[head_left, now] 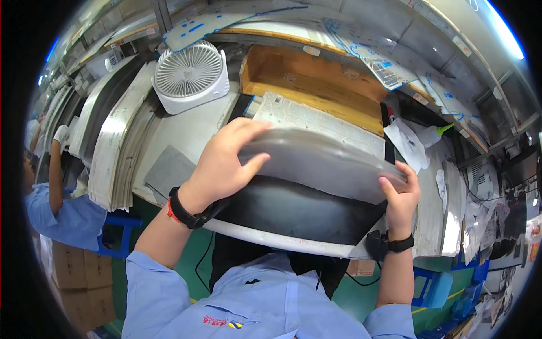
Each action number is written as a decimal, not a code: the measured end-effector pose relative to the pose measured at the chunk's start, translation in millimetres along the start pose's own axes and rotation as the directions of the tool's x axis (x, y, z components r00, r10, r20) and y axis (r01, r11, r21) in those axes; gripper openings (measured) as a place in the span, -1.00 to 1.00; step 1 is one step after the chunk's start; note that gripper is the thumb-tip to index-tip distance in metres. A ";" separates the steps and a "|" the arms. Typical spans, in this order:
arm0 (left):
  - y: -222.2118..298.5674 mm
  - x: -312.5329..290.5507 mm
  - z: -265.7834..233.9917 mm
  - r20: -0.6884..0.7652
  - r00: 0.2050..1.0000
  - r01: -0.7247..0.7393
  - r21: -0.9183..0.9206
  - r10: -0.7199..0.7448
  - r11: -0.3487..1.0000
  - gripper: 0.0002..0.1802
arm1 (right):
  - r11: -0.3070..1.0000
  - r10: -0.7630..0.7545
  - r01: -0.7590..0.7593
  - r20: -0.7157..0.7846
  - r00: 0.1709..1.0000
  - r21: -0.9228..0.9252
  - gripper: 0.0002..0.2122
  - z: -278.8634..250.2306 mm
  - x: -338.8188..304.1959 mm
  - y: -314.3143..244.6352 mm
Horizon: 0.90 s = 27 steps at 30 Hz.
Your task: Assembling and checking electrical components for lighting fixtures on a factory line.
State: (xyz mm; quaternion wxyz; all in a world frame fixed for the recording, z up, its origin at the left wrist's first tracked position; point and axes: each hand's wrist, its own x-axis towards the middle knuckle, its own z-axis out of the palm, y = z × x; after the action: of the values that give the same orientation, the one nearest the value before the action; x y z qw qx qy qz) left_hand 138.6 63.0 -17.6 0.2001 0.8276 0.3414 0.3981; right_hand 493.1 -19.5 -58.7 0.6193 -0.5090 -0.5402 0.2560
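Note:
Between my hands is a thin, flexible grey sheet (pixel 322 161), bowed and blurred by motion, held above a black work surface (pixel 282 212). My left hand (pixel 228 155) grips its left end, thumb in front and fingers behind. At the right end, my right hand (pixel 402 195) pinches the sheet between thumb and fingers. Just behind the sheet lies a pale, speckled flat plate (pixel 316 120), partly covered by it. I cannot tell whether the sheet is one layer or several.
An open wooden box (pixel 316 79) stands at the back, a white fan (pixel 191 73) left of it. Stacked long sheets (pixel 121 147) rise at the left; a small grey sheet (pixel 172 169) lies nearer. A green-tipped bottle (pixel 432 135) sits right. Another person (pixel 62 209) works at far left.

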 end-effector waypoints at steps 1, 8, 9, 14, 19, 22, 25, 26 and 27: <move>0.3 -0.6 2.8 -0.094 0.986 0.123 -0.113 -0.134 0.986 -0.57 | 0.999 -0.023 0.021 -0.036 0.999 -0.046 -0.55 -2.7 1.9 3.7; -9.0 -6.9 1.0 -0.018 1.000 0.019 -0.053 -0.020 0.998 -0.73 | 0.988 -0.091 0.098 0.057 0.994 -0.119 -0.64 -15.4 0.7 -2.4; -6.9 -8.7 0.5 -0.012 1.000 0.013 -0.022 -0.013 1.000 -0.74 | 0.984 -0.099 0.115 0.121 0.988 -0.134 -0.59 -16.4 3.1 -6.2; -1.1 -14.5 1.5 0.016 0.997 -0.078 0.042 0.077 0.996 -0.74 | 0.597 -0.288 0.492 0.402 0.869 -0.634 -0.25 7.2 13.6 -89.2; 1.0 -18.9 -2.6 0.041 0.996 -0.081 0.136 0.077 0.987 -0.72 | 0.495 -0.195 0.653 0.659 0.726 -0.574 -0.19 74.5 24.5 -121.3; 5.8 -15.9 1.8 0.054 0.998 -0.046 0.097 0.041 0.994 -0.77 | 0.462 -0.076 0.659 0.714 0.696 -0.593 -0.40 97.1 20.5 -89.3; 4.6 -18.4 -7.2 0.153 0.987 -0.072 0.112 0.054 0.991 -0.69 | 0.492 0.276 0.592 0.760 0.589 -0.638 -0.65 104.0 27.0 -81.5; 2.2 -19.6 -11.1 0.145 0.988 -0.065 0.116 0.048 0.991 -0.69 | 0.465 0.246 0.633 0.777 0.579 -0.619 -0.72 103.1 27.0 -79.3; -1.4 -20.0 -15.5 0.159 0.987 0.001 -0.031 0.004 1.000 -0.67 | 0.471 0.224 0.648 0.791 0.569 -0.599 -0.73 101.4 31.7 -77.6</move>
State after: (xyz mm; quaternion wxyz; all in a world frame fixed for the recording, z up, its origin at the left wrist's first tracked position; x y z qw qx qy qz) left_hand 116.7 50.4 -19.5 0.2391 0.8537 0.3178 0.3363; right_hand 389.7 16.7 14.3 0.0026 -0.4891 -0.8704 0.0570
